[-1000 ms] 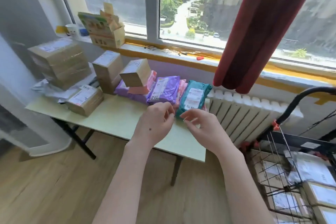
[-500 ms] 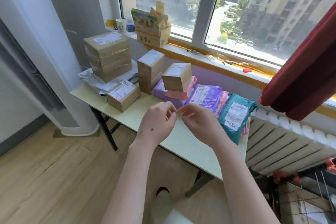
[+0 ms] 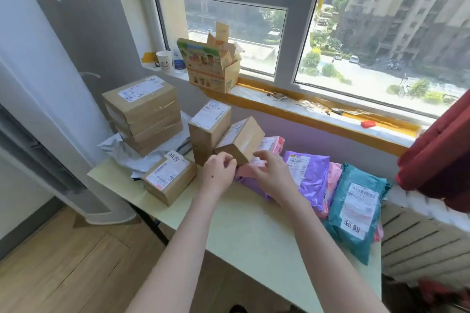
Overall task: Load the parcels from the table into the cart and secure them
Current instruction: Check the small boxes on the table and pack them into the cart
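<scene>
A small cardboard box (image 3: 241, 138) is tilted up over a pink mailer (image 3: 270, 143) at the middle of the pale green table (image 3: 254, 231). My left hand (image 3: 220, 173) grips the box's near lower corner with curled fingers. My right hand (image 3: 272, 175) holds its lower right side, thumb against the box and fingers over the pink mailer. Around it lie a tall box (image 3: 209, 126), a flat box (image 3: 169, 176), a stack of taped boxes (image 3: 143, 112), purple mailers (image 3: 309, 175) and a teal mailer (image 3: 356, 208). The cart is out of view.
A windowsill (image 3: 318, 115) runs behind the table with an open printed carton (image 3: 211, 67) and a paper cup (image 3: 164, 61). A red curtain (image 3: 440, 157) hangs at the right over a radiator (image 3: 419, 244). A white column (image 3: 50, 109) stands left; wooden floor lies below.
The view swung left, so the cart left the frame. Both hands moved forward from above the table edge to the small box, which was flat on the pink mailer and is now tilted up.
</scene>
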`<act>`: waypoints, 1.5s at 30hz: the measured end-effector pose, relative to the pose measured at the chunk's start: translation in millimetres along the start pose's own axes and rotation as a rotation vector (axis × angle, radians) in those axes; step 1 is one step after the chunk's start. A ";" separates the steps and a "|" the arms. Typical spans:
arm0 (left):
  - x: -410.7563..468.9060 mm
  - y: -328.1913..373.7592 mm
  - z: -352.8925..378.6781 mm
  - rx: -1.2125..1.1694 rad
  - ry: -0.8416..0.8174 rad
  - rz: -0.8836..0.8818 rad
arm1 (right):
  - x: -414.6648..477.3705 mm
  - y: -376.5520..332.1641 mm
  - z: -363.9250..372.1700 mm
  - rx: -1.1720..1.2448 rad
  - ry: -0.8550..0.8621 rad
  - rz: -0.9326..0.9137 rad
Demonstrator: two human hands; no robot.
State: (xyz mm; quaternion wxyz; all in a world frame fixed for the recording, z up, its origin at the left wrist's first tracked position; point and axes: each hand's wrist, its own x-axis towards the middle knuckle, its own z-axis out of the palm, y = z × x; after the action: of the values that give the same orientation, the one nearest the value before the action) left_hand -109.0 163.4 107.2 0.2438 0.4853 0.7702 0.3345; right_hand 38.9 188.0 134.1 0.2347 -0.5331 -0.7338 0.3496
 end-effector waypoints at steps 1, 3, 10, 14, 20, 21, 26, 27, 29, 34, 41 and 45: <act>17.4 -6.8 5.7 -0.020 -0.035 -0.061 | 15.5 3.9 6.3 0.012 -0.004 0.049; 45.0 -19.2 13.6 -0.051 -0.061 -0.139 | 43.9 11.1 18.6 0.041 -0.022 0.135; 94.4 -49.6 29.4 -0.171 -0.098 -0.277 | 109.4 18.1 51.8 0.188 -0.007 0.397; 109.8 -57.7 35.0 -0.312 -0.115 -0.338 | 133.1 19.6 69.7 0.196 0.074 0.537; 121.5 -58.5 46.9 -0.489 -0.108 -0.448 | 146.2 21.7 80.8 0.352 0.140 0.684; 122.1 -59.7 50.1 -0.496 -0.122 -0.463 | 147.2 22.2 81.9 0.402 0.146 0.705; 119.6 -61.9 53.6 -0.556 -0.157 -0.521 | 151.2 20.7 79.6 0.438 0.175 0.760; 120.3 -64.5 53.7 -0.574 -0.159 -0.535 | 150.7 19.5 78.4 0.412 0.174 0.762; 121.8 -69.3 53.8 -0.615 -0.164 -0.549 | 147.7 16.0 75.8 0.367 0.174 0.756; 119.6 -73.4 48.6 -0.678 -0.176 -0.511 | 131.9 7.6 67.3 0.297 0.226 0.737; 115.4 -77.1 36.4 -0.721 -0.333 -0.339 | 103.8 11.5 56.9 0.445 0.393 0.779; 112.9 -70.6 29.6 -0.818 -0.477 -0.287 | 82.2 17.1 48.6 0.613 0.497 0.761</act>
State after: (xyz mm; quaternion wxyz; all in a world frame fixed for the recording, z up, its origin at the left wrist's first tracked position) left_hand -175.8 252.9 28.9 0.6273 0.3020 0.5576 0.4521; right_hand -11.8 256.2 87.3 0.4025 -0.7347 -0.2763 0.4710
